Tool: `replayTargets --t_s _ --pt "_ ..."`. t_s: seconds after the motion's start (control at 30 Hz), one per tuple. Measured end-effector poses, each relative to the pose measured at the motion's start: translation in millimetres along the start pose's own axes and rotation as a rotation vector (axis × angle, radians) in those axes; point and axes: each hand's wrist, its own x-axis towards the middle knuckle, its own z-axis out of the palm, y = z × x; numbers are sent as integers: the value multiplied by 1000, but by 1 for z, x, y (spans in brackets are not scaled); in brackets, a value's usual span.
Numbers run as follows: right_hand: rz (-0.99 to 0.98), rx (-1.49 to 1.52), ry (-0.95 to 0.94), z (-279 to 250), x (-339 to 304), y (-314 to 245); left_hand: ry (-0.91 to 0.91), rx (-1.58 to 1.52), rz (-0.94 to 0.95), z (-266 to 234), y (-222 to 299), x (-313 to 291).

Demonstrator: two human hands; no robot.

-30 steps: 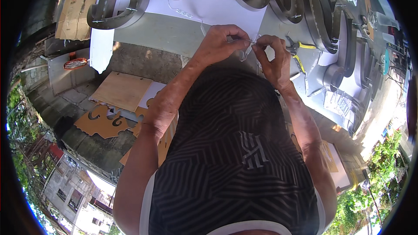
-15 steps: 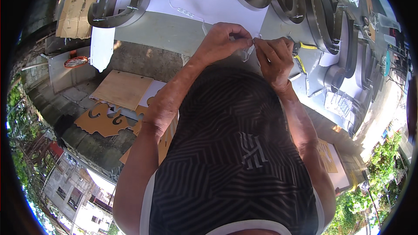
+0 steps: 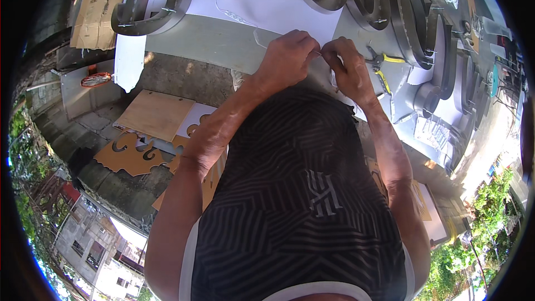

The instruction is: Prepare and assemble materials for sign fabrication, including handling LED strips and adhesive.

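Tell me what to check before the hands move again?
1. Left hand grips the small piece: ok, fingers pinched.
2. Right hand meets it: ok, fingertips touch.
3. What the piece is: cannot tell, too small.
4. Pliers within reach: ok, beside the right hand.
5. Metal letters away from the hands: ok.
6. White sheet flat on the table: ok.

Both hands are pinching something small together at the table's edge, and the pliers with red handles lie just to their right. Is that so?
Not quite: the pliers have yellow handles, not red. The head view shows them lying just right of the left hand and right hand, which meet at the table edge.
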Motion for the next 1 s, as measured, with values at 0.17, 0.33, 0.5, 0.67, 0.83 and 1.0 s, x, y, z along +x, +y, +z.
replayTargets --t_s 0.17,0.33,0.5,0.67,0.83,1.0 --pt "411 385 -223 -13 1 8 -2 -122 -13 3 -3 -3" --pt "146 220 -88 -7 -1 -5 -94 -383 -254 -9 -9 -4" --pt "-156 -188 29 -9 0 -18 -298 -509 -575 -23 -2 7" --pt "-185 -110 86 -14 1 -7 -223 -382 -392 -15 -7 10" --pt "-117 -53 51 -11 -5 9 -274 -264 -409 -11 -8 15" --pt "-36 -22 47 -9 -15 11 -347 -295 -359 -10 -5 23"
